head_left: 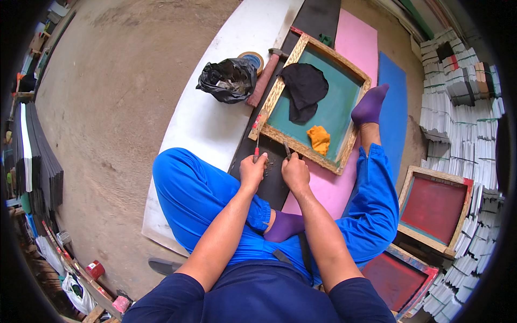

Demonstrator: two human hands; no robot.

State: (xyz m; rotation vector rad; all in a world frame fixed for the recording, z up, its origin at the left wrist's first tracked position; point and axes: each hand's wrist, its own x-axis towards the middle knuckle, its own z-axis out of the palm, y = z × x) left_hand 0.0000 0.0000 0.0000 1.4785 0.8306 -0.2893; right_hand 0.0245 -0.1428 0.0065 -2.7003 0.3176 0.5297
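Observation:
In front of me lies a wooden-framed screen (338,107) with teal mesh, its near left corner close to my hands. My left hand (253,171) is closed round the red handle of a screwdriver (257,152), whose thin shaft reaches the frame's near left corner. My right hand (295,172) grips a dark metal tool (287,149) at the near rail; its kind is too small to make out. Small dark bits (270,166) are scattered between the hands. A black cloth (304,91) and a crumpled orange cloth (319,139) rest on the screen.
Left of the frame lie a hammer (264,81) with a wrapped handle, a tape roll (252,60) and a black plastic bag (227,81). White, black, pink and blue sheets (392,107) cover the floor. Red-meshed screens (435,207) and stacked bundles (463,121) stand at right.

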